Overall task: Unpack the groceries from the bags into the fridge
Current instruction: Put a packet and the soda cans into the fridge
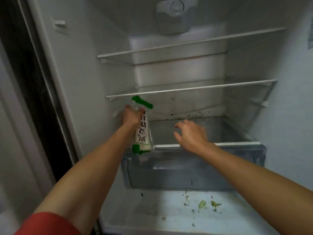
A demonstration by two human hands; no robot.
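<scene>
The left hand (133,116) has its fingers clamped on the upper part of a green-and-white packet (142,128), held upright over the drawer (194,168); right hand (191,134) beside it, fingers apart, holding nothing.

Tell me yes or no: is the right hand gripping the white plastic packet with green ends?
No: the right hand is open and empty; the left hand grips that white, green-ended plastic packet.

glossy plastic packet (142,131), glass shelves (191,89).
</scene>
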